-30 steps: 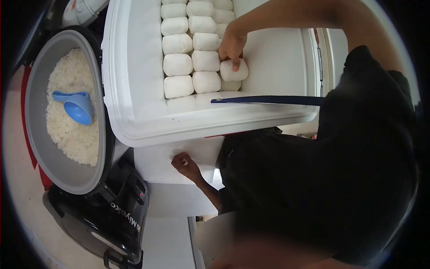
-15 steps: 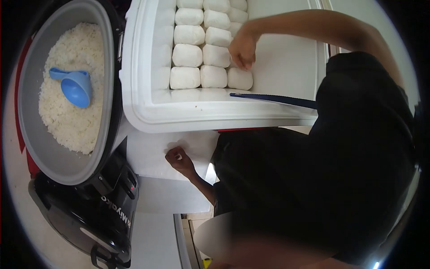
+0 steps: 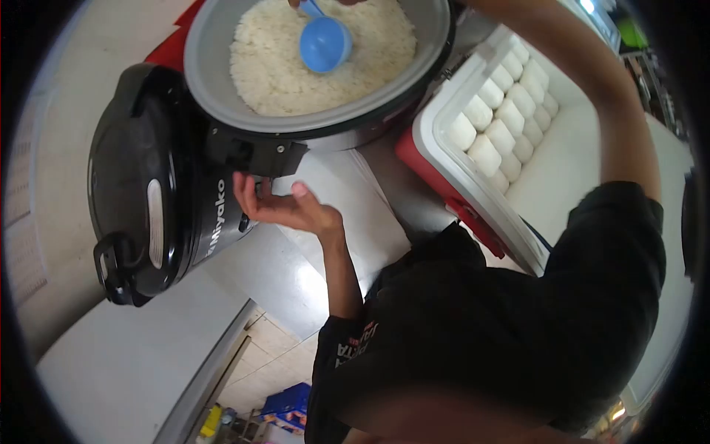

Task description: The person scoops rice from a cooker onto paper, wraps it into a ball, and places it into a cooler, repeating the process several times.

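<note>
My right hand (image 3: 349,1), mostly cut off by the top edge of the view, is at the handle of a blue rice scoop (image 3: 325,46), its fingers closed around it. The scoop's round bowl rests over white cooked rice (image 3: 270,59) in the grey inner pot (image 3: 222,100) of a large rice cooker. My left hand (image 3: 292,211) holds nothing; its palm is turned up and its fingers are apart. It is in front of the cooker, above white paper sheets (image 3: 355,214) on the metal worktop.
A red and white cooler box (image 3: 436,166) on the right holds rows of white wrapped blocks (image 3: 484,155). The cooker's black lid (image 3: 140,185), marked Miyako, hangs open to the left. Below are a tiled floor (image 3: 262,355) and a blue crate (image 3: 288,403).
The view has turned toward the rice cooker. My right hand has left the white blocks in the cooler and taken the scoop's handle. My left hand has opened from a curled shape.
</note>
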`<move>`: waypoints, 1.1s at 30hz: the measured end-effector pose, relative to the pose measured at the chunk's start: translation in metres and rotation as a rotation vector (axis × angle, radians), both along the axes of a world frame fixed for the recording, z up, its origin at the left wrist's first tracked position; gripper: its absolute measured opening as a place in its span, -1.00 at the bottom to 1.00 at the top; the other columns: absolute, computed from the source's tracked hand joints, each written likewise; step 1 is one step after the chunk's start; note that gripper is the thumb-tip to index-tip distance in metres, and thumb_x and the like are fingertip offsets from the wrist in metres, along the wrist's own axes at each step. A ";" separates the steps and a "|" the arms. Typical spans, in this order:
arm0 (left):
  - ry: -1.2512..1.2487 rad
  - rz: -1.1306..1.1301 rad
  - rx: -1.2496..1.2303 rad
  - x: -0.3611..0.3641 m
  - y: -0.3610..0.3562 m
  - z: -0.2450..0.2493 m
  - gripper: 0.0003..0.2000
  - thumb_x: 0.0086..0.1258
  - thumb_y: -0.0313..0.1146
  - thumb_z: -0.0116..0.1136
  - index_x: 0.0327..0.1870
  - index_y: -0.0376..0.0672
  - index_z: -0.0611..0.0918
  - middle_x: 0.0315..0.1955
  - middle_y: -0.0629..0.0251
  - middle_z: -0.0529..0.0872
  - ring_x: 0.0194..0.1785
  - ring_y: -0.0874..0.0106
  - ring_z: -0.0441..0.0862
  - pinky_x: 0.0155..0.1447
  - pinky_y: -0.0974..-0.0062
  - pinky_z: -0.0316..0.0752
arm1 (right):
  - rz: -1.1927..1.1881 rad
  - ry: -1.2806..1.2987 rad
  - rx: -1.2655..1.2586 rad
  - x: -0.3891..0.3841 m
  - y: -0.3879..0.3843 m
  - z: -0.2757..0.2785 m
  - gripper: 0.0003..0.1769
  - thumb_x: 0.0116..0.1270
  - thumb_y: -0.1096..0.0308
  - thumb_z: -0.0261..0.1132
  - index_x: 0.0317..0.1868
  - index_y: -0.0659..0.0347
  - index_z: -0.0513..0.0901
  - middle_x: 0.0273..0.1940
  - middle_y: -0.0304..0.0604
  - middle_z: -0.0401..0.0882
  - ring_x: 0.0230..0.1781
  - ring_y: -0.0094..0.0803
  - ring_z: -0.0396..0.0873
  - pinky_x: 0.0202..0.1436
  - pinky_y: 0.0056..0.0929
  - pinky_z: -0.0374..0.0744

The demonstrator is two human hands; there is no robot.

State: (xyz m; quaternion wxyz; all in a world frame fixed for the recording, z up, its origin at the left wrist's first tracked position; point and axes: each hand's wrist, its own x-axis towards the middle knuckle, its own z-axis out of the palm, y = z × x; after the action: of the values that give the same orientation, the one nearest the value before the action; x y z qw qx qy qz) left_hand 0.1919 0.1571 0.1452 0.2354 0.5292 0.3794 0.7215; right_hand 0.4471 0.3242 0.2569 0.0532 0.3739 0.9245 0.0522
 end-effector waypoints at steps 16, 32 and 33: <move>0.584 0.357 0.488 -0.005 0.054 -0.022 -0.90 0.29 -0.33 0.10 -0.29 -0.14 0.56 -0.22 0.32 0.56 -0.12 0.36 0.46 -0.02 0.39 0.30 | 0.244 -0.214 -0.233 -0.004 0.018 -0.056 -0.79 -0.07 0.36 0.39 -0.40 0.19 0.57 -0.32 -0.02 0.60 -0.25 -0.01 0.57 -0.19 -0.11 0.51; 0.491 0.386 0.495 -0.001 0.057 -0.028 -0.92 0.25 -0.31 0.15 -0.32 -0.07 0.59 -0.27 0.39 0.61 -0.14 0.41 0.53 -0.02 0.42 0.34 | 0.003 -0.189 0.140 0.081 0.028 -0.065 -0.67 0.15 0.37 0.18 -0.10 0.39 0.59 -0.41 -0.05 0.64 -0.49 -0.26 0.64 -0.52 -0.27 0.55; 0.497 0.398 0.485 0.001 0.056 -0.025 -0.92 0.25 -0.31 0.15 -0.32 -0.07 0.59 -0.27 0.39 0.61 -0.14 0.41 0.53 -0.02 0.42 0.34 | 0.018 -0.187 0.134 0.079 0.032 -0.066 -0.67 0.15 0.37 0.18 -0.10 0.39 0.59 -0.41 -0.05 0.64 -0.49 -0.26 0.64 -0.52 -0.27 0.55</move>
State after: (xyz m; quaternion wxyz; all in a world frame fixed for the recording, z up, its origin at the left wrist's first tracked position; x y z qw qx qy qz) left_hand 0.1928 0.2127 0.1202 -0.1398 0.6441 0.3387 0.6715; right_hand 0.5260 0.3564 0.1911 0.1136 0.3616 0.9134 0.1487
